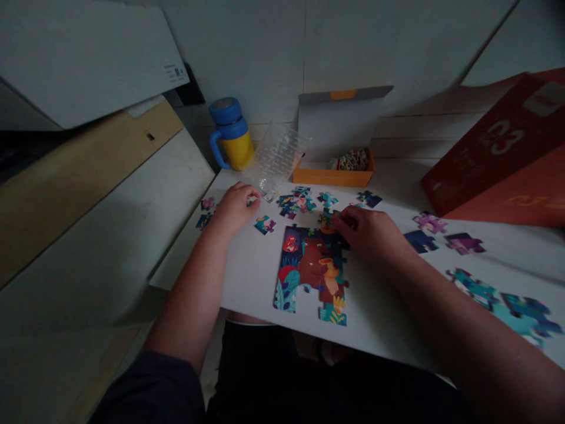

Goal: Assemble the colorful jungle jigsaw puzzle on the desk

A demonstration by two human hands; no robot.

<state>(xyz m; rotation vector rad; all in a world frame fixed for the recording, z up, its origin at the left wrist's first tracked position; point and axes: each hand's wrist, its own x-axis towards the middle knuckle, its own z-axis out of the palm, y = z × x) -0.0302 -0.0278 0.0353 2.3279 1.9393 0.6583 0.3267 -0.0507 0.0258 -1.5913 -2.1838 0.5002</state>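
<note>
A partly joined jigsaw puzzle (311, 265) with a brown animal and leaves lies near the table's front edge, with a gap in its lower side. Just above its top right corner, my right hand (371, 228) pinches a puzzle piece (327, 220) with its thumb and fingers. My left hand (232, 209) rests on the table to the left, its fingers curled around a small puzzle piece (251, 201) that is mostly hidden. Between the hands lie a loose teal and purple piece (265, 224) and a cluster of several pieces (298, 201).
An orange box (333, 176) with its lid up stands at the back, beside clear bubble wrap (280, 154) and a blue and yellow mug (238, 147). A big red box (498, 153) stands at the right. More pieces (465, 242) lie right; white panels (106, 218) border the left.
</note>
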